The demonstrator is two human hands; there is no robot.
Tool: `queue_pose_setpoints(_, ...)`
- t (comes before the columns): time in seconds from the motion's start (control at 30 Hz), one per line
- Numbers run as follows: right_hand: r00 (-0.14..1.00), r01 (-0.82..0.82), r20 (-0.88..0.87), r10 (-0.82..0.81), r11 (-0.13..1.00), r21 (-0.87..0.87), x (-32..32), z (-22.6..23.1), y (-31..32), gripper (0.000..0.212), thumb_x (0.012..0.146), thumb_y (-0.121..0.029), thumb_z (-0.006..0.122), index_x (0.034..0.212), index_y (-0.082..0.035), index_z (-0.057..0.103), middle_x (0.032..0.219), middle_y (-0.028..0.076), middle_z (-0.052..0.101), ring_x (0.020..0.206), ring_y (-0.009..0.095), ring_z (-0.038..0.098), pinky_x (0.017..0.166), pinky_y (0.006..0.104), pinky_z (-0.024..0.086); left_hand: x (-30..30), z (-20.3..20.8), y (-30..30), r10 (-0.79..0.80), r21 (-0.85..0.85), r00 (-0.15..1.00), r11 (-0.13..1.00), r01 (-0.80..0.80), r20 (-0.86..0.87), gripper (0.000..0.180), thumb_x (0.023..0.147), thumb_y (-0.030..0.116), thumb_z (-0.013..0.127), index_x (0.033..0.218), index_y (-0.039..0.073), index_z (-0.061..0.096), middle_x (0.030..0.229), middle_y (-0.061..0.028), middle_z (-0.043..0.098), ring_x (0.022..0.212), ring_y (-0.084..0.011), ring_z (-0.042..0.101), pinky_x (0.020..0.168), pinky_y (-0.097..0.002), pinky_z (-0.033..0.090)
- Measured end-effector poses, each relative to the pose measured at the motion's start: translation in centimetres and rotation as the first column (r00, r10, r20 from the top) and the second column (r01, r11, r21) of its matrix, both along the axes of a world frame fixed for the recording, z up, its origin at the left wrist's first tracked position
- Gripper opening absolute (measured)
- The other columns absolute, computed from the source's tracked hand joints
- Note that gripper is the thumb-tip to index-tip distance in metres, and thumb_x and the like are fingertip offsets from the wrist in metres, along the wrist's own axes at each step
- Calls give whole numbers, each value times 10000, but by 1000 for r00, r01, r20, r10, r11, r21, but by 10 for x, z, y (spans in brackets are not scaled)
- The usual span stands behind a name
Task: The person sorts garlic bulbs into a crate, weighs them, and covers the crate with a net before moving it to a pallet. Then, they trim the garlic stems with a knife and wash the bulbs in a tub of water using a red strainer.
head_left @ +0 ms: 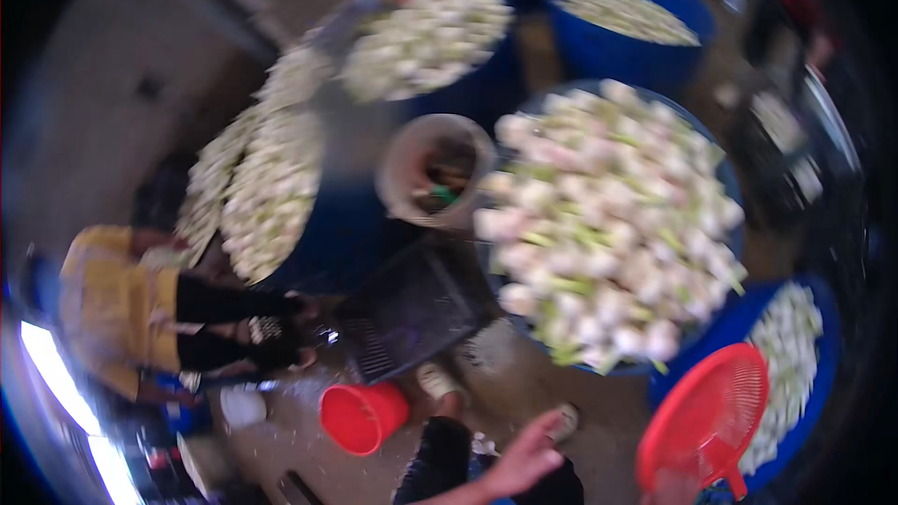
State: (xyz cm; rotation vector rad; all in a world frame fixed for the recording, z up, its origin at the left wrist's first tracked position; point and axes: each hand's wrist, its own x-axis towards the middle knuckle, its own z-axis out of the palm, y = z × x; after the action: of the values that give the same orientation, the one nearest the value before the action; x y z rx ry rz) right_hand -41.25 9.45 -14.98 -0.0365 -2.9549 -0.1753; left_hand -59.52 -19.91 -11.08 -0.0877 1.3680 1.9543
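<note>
At the lower right, my right hand (675,486) grips the near rim of a red plastic colander (700,404), held tilted. Its fingers are blurred. Under and behind the colander is a blue tub (823,416) of pale trimmed bulbs. My left hand (526,456) reaches over my lap with nothing in it, its fingers stretched out. Ahead of me stands a large blue tub (732,173) heaped with white bulbs (608,224) with short green stalks, looking like fresh garlic. Neither hand touches that heap.
A white bucket (388,173) with dark contents stands beyond a black crate (412,313). A red bucket (365,419) sits left of my foot. More blue tubs (622,56) of bulbs lie farther off. A person in yellow (122,304) bends at the left.
</note>
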Motion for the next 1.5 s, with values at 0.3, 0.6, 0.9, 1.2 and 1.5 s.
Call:
queue_pose_setpoints(0.3, 699, -484, 187, 691, 649, -588, -269, 174, -368, 699, 705, -355, 675, 1291, -87, 402, 1345, 174, 377, 1242, 355, 353, 1005, 490, 284, -71, 56, -253, 774, -365, 630, 567, -738, -71, 402, 751, -65, 530, 1143, 17, 499, 968, -85, 609, 839, -157, 599, 732, -287, 499)
queue_pose_setpoints(0.6, 348, 840, 747, 567, 164, -517, -453, 167, -546, 484, 856, -106, 546, 1295, -30, 355, 1232, 110, 487, 1066, 240, 526, 786, 364, 499, -196, 89, -491, 846, -57, 506, 505, -861, -168, 426, 822, 48, 584, 1229, 6, 462, 980, -40, 601, 871, -115, 567, 795, -271, 460)
queue_pose_setpoints(0.9, 831, -515, 40, 554, 796, -318, -666, 233, -686, 646, 791, -84, 523, 1381, -159, 272, 1221, 214, 490, 941, 326, 605, 783, 368, 491, -333, 33, -603, 953, -19, 35, 43, -999, 302, 571, 894, 369, 476, 1316, 18, 319, 1273, -116, 429, 1153, -202, 433, 945, -355, 358)
queue_pose_setpoints(1.2, 670, -616, 629, 395, 769, 173, -750, 123, -770, 635, 793, -149, 514, 1360, -141, 228, 1228, 222, 476, 1000, 349, 569, 823, 416, 477, -375, -102, -656, 871, -413, -292, -116, -903, 395, 832, 784, 482, 558, 1355, -26, 229, 1369, -200, 294, 1226, -306, 377, 960, -434, 392)
queue_pose_setpoints(1.5, 427, -494, 807, 408, 853, -169, -785, 20, -733, 574, 754, -171, 569, 1274, -68, 348, 1050, 209, 589, 932, 322, 598, 752, 411, 495, -406, -70, -641, 880, -168, -82, -2, -986, 468, 732, 795, 553, 525, 1316, 61, 372, 1287, -128, 437, 1121, -259, 487, 900, -423, 443)
